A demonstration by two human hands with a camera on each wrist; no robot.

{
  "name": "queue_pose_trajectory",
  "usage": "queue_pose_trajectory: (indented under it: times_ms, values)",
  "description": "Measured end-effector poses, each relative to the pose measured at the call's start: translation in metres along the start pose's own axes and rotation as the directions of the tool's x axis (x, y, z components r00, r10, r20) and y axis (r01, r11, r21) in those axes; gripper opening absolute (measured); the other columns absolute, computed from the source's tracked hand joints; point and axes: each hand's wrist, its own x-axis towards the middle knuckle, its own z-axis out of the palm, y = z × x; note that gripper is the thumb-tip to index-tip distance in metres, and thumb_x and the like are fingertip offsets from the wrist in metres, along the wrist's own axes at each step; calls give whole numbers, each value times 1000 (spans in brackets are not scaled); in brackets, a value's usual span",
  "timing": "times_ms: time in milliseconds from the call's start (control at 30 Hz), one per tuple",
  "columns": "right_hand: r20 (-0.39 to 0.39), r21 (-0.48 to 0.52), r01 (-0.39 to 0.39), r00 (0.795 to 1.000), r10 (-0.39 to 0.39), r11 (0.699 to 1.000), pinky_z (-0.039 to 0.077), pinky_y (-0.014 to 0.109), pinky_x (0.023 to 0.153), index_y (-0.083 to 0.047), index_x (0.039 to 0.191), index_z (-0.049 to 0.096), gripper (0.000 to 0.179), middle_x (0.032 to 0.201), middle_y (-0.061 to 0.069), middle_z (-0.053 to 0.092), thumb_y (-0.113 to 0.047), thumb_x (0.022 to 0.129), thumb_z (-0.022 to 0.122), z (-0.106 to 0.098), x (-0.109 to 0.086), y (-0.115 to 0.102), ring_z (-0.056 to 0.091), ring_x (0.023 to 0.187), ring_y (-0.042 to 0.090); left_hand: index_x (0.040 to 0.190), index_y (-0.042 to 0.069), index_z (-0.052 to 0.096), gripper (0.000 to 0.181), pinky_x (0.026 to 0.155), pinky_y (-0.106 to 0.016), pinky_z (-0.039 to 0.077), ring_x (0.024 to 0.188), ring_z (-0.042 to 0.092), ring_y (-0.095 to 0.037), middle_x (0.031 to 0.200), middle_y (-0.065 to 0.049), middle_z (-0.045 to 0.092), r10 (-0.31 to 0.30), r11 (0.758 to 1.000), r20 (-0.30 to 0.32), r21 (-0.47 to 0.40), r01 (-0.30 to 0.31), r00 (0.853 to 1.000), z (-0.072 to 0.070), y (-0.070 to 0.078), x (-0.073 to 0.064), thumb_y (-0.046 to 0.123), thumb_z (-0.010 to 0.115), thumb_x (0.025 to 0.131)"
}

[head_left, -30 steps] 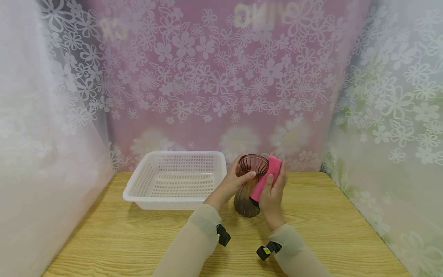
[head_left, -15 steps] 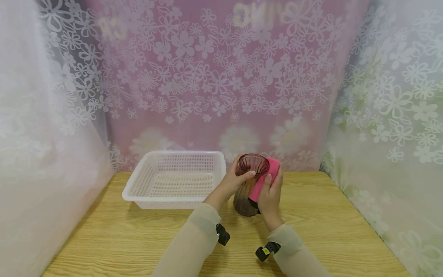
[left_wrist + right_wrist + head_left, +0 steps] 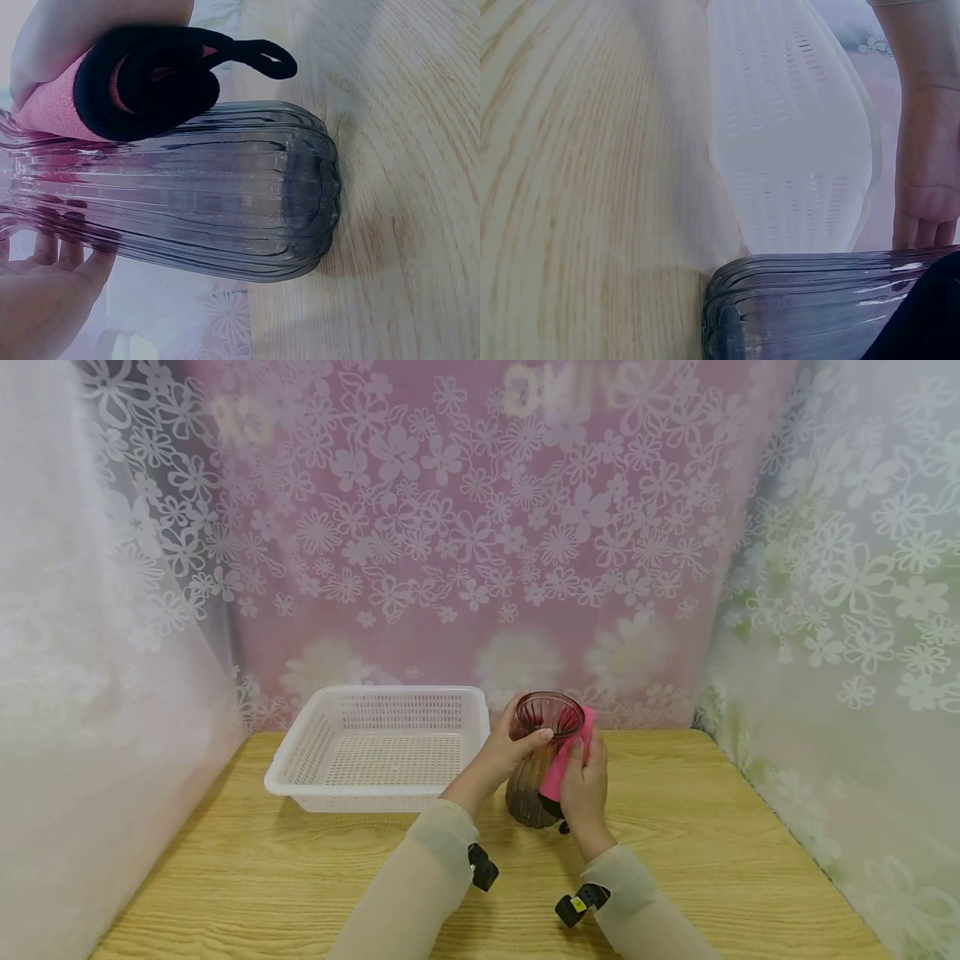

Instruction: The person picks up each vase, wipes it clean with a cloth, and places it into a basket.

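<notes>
A ribbed glass vase [image 3: 528,785], purplish at the rim and greyer toward its base, stands upright on the table. My left hand [image 3: 507,753] grips its upper part from the left, thumb by the rim and fingers round the far side. In my right hand [image 3: 587,785] is a rolled pink cloth [image 3: 557,774] with black edging, held against the vase's right side. The left wrist view shows the cloth's rolled end [image 3: 150,82] and its black hanging loop, close along the glass [image 3: 210,187]. Part of the cloth is hidden behind my right hand.
A white perforated plastic basket [image 3: 378,791] sits on the wooden table [image 3: 300,877], left of the vase. Flower-patterned curtains [image 3: 472,527] enclose the back and both sides. Each wrist carries a small black camera [image 3: 575,906].
My right hand and the pink cloth have shifted left, and the cloth now sits further behind the vase's right side. The left hand and the vase stay nearly still.
</notes>
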Motion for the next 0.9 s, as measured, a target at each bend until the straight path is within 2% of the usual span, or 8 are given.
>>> queue_pose_trajectory:
  times_ms: [200,467,700,800,900]
  values:
    - [36,-64,-43,998,46,997,41,60,96,-8,151,43,49,132,24,49,-33,110,37,-3,1,3,49,117,40,160,33,21,79,102,-44,46,130,51,-28,148,-14,48,6,1000,4,-4,-6,1000,0,0,0,25,68,96]
    - [69,-96,-86,993,93,992,42,56,91,-6,144,50,46,127,23,51,-34,110,37,-7,1,5,50,109,39,161,29,19,81,102,-44,46,128,52,-27,149,-16,47,14,1000,10,-21,-14,1000,1,-1,0,20,67,97]
    - [86,-100,-99,990,108,990,38,58,102,-6,148,47,49,140,24,47,-34,110,37,-8,0,11,47,125,40,162,23,15,84,105,-44,44,130,50,-29,151,-21,44,-12,999,36,-42,14,999,-1,4,0,15,66,97]
    - [89,-100,-105,990,114,989,38,58,103,-6,149,46,50,142,24,47,-34,110,38,-8,-1,12,47,126,40,162,21,14,85,107,-46,42,132,49,-32,151,-22,43,-15,999,48,-42,17,999,-2,6,-1,14,66,96]
    - [90,-103,-106,989,116,989,39,58,102,-5,150,45,50,141,24,48,-34,110,38,-9,-2,13,48,124,40,162,24,15,84,107,-46,42,133,48,-30,152,-19,43,-12,999,38,-40,13,999,-2,6,-2,17,67,96]
